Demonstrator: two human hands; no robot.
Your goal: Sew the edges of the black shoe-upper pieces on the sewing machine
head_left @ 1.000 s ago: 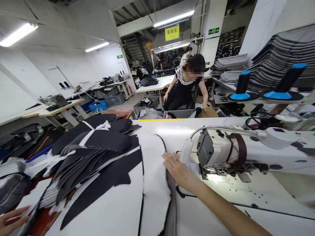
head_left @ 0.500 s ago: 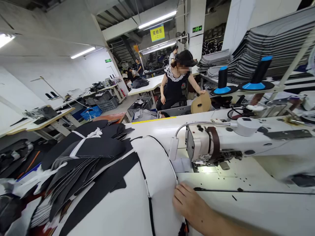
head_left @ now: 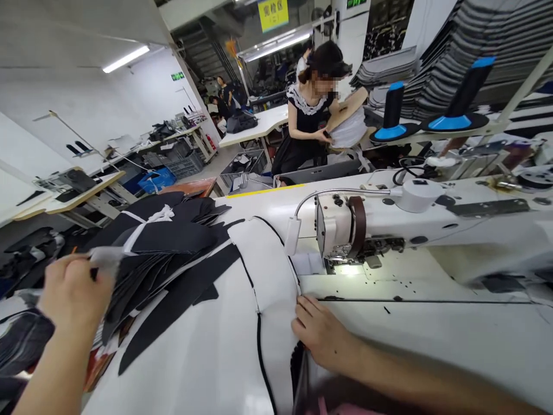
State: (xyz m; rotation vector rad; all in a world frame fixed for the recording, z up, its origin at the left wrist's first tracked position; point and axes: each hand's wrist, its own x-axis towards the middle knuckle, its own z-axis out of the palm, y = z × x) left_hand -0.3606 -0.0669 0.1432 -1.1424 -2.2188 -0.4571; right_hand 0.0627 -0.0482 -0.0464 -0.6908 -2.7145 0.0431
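Note:
My right hand [head_left: 322,331] has its fingers closed on the right edge of a white fabric panel [head_left: 259,259] with black piping, which lies on the white sewing table [head_left: 203,357]. On the left, my left hand [head_left: 78,288] is closed on a pale strip of material [head_left: 107,259], blurred by motion. Beside it lie stacked black fabric pieces [head_left: 168,237], tied with a white strip, and a long black piece [head_left: 173,305] sits below them. The sewing machine head [head_left: 341,225] stands just beyond my right hand.
Two black thread cones [head_left: 393,106] with blue ends stand on a rack at right. A bendable lamp [head_left: 292,233] hangs beside the machine head. Across the table a co-worker [head_left: 313,109] holds a large roll [head_left: 349,127]. Stacked grey sheets [head_left: 470,52] rise behind.
My left hand has come into view at left and grips the pale strip. The view has tilted down. My right hand stays on the panel's edge. The co-worker has tipped the roll up.

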